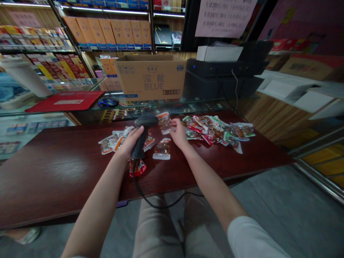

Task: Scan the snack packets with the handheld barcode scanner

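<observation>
My left hand (130, 141) is wrapped round the handle of a black barcode scanner (140, 139), its head tilted to the right and its cable hanging down. With thumb and fingers, my right hand (177, 132) pinches the edge of a clear snack packet (163, 121) with an orange top, just in front of the scanner head. Below it a single snack packet (162, 148) lies flat on the table. Several packets (115, 140) lie left of and partly behind my left hand. A red-edged packet (138, 167) sits under the scanner's handle.
A larger pile of packets (212, 129) spreads to the right on the dark red table (67, 172). Behind stand a cardboard box (152, 77), a blue-lit mouse (108, 103), a red mat (66, 100) and a black machine (223, 84). The scanner's cable (161, 207) droops over the front edge.
</observation>
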Motion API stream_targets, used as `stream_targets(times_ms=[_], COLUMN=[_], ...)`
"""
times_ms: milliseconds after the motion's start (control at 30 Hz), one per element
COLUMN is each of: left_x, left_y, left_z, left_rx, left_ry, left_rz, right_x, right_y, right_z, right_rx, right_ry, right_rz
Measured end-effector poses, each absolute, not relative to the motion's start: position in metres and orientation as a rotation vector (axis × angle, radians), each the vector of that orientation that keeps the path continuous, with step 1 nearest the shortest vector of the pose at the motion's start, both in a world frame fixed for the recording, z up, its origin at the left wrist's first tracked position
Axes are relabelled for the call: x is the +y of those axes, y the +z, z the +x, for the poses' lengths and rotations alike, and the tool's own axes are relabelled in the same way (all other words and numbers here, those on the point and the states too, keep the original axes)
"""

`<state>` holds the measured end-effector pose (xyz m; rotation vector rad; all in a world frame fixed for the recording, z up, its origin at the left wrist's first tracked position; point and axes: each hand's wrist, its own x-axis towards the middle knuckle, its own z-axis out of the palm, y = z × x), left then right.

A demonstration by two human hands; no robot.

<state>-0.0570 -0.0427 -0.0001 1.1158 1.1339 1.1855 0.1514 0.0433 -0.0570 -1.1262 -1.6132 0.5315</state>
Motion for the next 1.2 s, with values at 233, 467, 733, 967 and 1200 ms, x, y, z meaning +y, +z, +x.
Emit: stream_targets(times_ms=[233, 467, 733, 967, 1200], left_x=[-0.045, -0.046, -0.048, -0.048, -0.046], left_y=[0.009, 0.009, 0.013, 0.012, 0.01], left_z=[-0.061, -0.062, -0.06, -0.059, -0.062], left_rx=[1.18, 1.19, 1.239, 1.217, 1.192], left_ry=[1.128, 1.137, 1.139, 1.157, 1.124], left_rz=[1.095, 1.101, 1.092, 1.072, 1.074], right_x=[0.046, 0.052, 0.047, 0.038, 0.024], right_y=[-0.034, -0.021, -0.051, -0.058, -0.043], right_z=[0.185, 0.277, 0.348, 0.338, 0.312], right_rx=[-1.501, -1.239, -1.325, -1.351, -1.334], right_ry=[0.37, 0.203, -0.063, -0.145, -0.213], right_rz=[-1.114, -1.322, -1.599, -1.761, -1.683])
